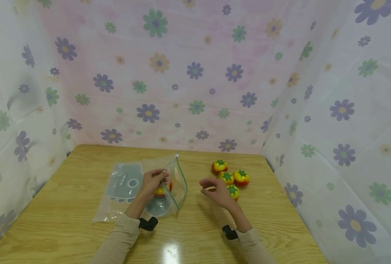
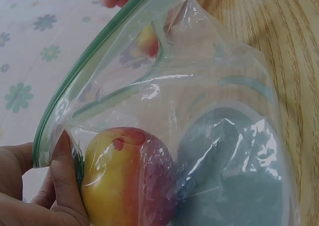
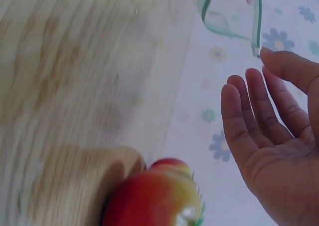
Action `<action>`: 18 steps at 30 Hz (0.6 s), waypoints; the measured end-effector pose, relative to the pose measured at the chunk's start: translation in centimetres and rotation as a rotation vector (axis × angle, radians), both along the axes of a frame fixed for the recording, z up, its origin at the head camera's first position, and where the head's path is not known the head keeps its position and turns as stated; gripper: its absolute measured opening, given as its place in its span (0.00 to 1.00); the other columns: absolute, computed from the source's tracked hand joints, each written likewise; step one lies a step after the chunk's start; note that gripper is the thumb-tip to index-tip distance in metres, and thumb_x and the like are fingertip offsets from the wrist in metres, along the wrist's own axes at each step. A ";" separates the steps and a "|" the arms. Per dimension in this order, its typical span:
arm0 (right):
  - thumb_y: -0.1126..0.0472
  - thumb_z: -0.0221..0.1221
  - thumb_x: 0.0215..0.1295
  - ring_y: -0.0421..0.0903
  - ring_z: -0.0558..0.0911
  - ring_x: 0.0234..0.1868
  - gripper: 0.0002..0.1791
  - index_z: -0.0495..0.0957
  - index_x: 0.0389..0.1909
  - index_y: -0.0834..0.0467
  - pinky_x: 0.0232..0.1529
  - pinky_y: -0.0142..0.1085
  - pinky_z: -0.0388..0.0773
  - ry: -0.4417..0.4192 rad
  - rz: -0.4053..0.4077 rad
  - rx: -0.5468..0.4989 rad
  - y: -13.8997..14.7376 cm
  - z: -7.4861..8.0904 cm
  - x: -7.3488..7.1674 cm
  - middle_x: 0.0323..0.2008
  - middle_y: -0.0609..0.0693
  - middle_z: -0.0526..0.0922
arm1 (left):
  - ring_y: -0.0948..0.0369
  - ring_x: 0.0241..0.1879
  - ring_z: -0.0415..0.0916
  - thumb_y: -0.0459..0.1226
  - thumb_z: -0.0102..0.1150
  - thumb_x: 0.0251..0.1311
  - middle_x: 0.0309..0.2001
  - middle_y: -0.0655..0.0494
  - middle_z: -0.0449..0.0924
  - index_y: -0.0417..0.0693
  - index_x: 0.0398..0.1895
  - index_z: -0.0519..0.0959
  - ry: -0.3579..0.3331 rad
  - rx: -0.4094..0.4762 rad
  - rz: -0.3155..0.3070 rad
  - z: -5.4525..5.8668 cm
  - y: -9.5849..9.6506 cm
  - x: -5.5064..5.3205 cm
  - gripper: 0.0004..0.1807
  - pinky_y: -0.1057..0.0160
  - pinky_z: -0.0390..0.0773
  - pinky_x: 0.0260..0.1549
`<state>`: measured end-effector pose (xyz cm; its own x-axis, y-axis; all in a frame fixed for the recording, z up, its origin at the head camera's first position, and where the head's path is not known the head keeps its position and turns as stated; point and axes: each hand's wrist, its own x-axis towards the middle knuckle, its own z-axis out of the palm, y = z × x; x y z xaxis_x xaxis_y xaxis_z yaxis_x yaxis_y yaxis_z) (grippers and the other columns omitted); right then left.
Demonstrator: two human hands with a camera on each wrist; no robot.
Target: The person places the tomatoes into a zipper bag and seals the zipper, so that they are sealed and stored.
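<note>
My left hand (image 1: 154,181) pinches the rim of a clear zip bag (image 2: 219,61) with a green seal strip (image 2: 82,69); the bag's mouth gapes toward the right. Inside the bag, close to the left fingers (image 2: 62,171), lies a round red-and-yellow toy fruit (image 2: 112,178). A grey-blue cartoon print (image 1: 124,179) covers part of the bag, which lies along the table. My right hand (image 1: 218,192) is held between the bag and a group of similar toy fruits (image 1: 241,178). Its fingers are gently bent with nothing in them, the thumb apart from the fingertips.
Several toy fruits with green leafy tops, one of them a front fruit (image 1: 233,191) partly behind the right hand, sit together on the wooden table (image 1: 195,234). Flower-patterned cloth (image 1: 182,91) encloses the table at the back and both sides.
</note>
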<state>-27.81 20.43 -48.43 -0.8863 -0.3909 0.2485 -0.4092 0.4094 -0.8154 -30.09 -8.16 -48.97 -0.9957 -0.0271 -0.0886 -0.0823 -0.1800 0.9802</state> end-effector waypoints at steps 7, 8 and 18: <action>0.70 0.64 0.67 0.59 0.85 0.50 0.13 0.81 0.52 0.66 0.51 0.38 0.85 0.008 -0.040 0.022 3.0 1.0 0.3 0.51 0.69 0.83 | 0.67 0.27 0.81 0.33 0.60 0.71 0.33 0.55 0.86 0.26 0.57 0.77 -0.016 0.001 -0.001 -0.1 0.0 -0.1 0.19 0.74 0.80 0.29; 0.70 0.65 0.67 0.58 0.85 0.50 0.13 0.82 0.52 0.65 0.52 0.39 0.85 0.017 -0.054 0.024 3.4 1.1 0.3 0.50 0.68 0.83 | 0.67 0.27 0.81 0.33 0.60 0.71 0.33 0.55 0.86 0.26 0.58 0.76 -0.019 0.007 -0.006 -0.1 0.0 -0.1 0.19 0.74 0.81 0.29; 0.67 0.66 0.67 0.64 0.83 0.52 0.16 0.80 0.53 0.70 0.53 0.54 0.83 0.094 -0.095 0.056 6.8 1.0 0.0 0.50 0.66 0.84 | 0.68 0.28 0.81 0.33 0.59 0.72 0.33 0.55 0.86 0.24 0.59 0.75 -0.015 0.028 -0.007 -0.2 -0.1 -0.1 0.20 0.74 0.81 0.29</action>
<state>-27.77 27.27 -47.42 -0.8939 -0.3220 0.3120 -0.4397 0.4937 -0.7503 -30.16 -8.31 -49.14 -0.9944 -0.0174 -0.1045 -0.0987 -0.2065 0.9735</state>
